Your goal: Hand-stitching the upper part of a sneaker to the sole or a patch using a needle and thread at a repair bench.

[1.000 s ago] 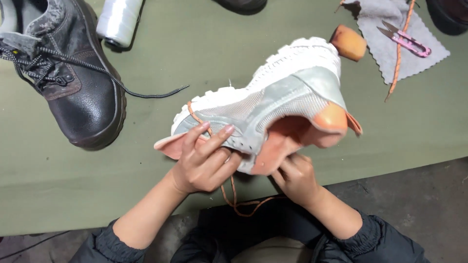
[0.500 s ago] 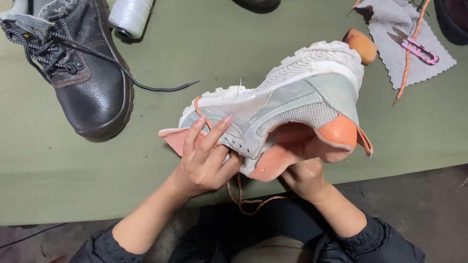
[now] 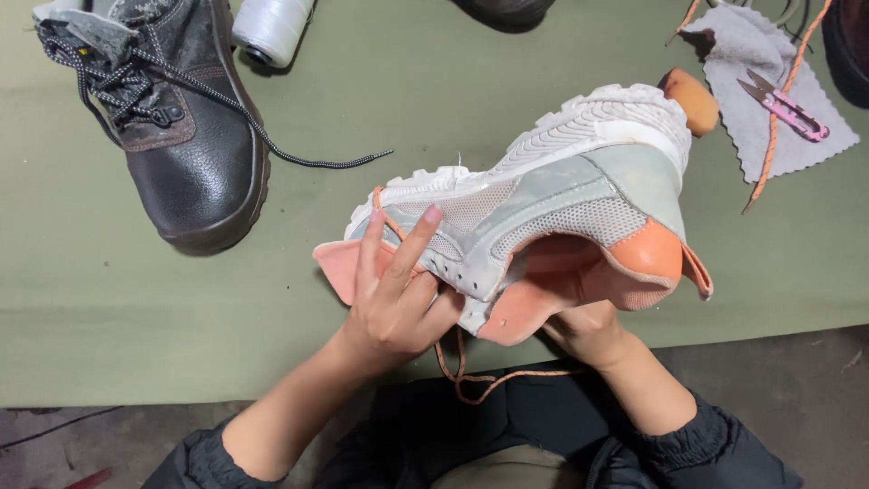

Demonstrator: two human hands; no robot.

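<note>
The left hand lies against the side of a grey and white sneaker with its fingers spread, pressing on the peach tongue and an orange lace that hangs off the near edge of the green table; it grips nothing fully; the right hand is under the sneaker's peach collar, its fingers hidden, so I cannot tell whether it is closed; the sneaker is held tilted, sole away from the person, above the near edge at the middle; a black leather boot with a speckled lace lies at the far left corner; a white thread spool sits just beside it at the far edge; a grey cloth at the far right corner carries pink thread snips; an orange sponge touches the sneaker's heel.
</note>
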